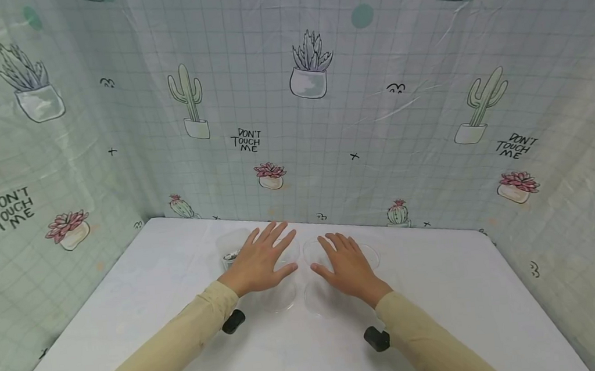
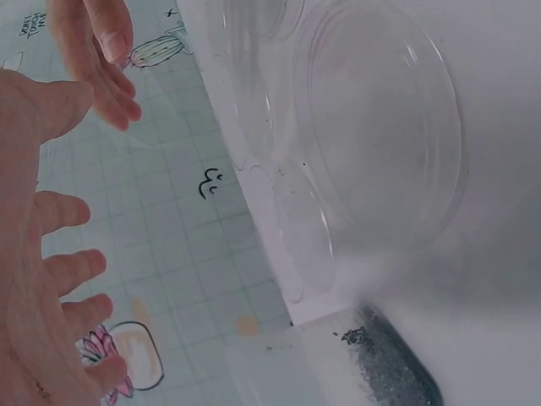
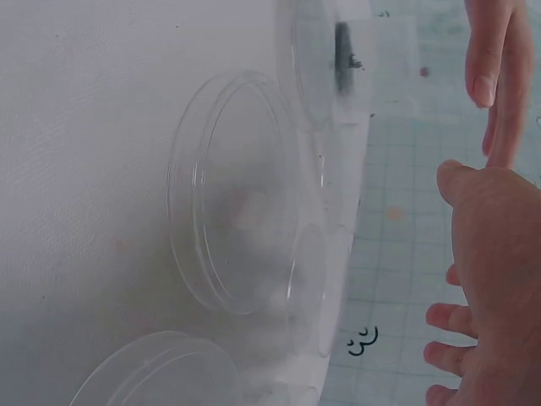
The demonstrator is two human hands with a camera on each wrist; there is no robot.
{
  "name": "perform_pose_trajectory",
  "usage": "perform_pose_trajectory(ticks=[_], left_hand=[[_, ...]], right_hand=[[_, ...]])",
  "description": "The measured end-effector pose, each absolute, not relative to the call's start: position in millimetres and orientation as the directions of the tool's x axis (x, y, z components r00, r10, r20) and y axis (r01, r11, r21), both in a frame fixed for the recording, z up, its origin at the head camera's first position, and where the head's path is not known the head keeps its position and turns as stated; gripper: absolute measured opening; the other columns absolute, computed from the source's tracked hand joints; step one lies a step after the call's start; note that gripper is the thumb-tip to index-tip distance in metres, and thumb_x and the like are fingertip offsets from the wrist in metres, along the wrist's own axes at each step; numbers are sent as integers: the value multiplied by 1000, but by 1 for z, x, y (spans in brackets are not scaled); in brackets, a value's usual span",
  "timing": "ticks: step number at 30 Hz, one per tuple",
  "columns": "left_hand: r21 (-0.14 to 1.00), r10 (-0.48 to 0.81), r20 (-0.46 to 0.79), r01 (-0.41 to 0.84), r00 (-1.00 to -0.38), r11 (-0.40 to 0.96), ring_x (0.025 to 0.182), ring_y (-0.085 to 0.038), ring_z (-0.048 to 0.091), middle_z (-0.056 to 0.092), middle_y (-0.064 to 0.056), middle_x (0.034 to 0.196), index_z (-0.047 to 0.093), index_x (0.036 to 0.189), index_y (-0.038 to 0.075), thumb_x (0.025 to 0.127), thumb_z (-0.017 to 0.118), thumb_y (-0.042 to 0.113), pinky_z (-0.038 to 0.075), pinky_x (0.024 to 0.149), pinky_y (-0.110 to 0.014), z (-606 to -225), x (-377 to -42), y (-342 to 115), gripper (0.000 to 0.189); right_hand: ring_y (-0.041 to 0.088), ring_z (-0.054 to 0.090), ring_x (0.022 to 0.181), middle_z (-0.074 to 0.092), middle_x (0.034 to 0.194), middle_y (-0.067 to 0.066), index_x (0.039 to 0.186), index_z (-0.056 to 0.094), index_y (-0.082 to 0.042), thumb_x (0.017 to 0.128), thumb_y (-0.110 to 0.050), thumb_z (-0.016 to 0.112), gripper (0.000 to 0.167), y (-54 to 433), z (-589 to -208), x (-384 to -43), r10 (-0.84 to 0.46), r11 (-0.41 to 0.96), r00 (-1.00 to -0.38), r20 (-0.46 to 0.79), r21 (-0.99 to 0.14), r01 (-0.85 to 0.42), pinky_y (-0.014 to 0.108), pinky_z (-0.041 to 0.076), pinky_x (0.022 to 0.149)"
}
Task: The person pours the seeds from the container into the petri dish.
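My left hand hovers over the left part of a group of clear round dishes, its fingers spread and nothing held. Over the right part my right hand hangs palm down, fingers extended, also holding nothing. The dishes look like petri dishes. In the left wrist view one large clear dish lies flat beside a smaller-looking one. A clear dish fills the middle of the right wrist view, with another dish at the lower edge. Both hands partly hide the dishes in the head view.
Left of my left hand stands a translucent container with dark granules in it. The white table meets a hanging cloth printed with cacti at the back and both sides. Black devices sit under both wrists.
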State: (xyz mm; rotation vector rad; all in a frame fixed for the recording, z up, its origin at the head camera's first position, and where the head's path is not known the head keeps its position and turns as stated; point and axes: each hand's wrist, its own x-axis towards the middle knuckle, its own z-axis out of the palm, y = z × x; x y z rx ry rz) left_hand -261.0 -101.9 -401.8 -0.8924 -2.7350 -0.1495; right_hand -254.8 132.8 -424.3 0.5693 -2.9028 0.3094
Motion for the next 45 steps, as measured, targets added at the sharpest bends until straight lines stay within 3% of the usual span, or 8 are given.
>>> perform_pose_trajectory(ticks=[45], left_hand=[[35, 511, 252, 536, -822, 844, 147, -34, 26, 29, -10, 159, 34, 151, 17, 93, 51, 55, 22, 117, -59, -403, -265, -123, 71]], right_hand=[[33, 33, 143, 41, 151, 11, 148, 39, -15, 93, -56, 52, 70, 111, -435, -271, -346, 919, -922, 172, -137, -370, 56, 23, 118]])
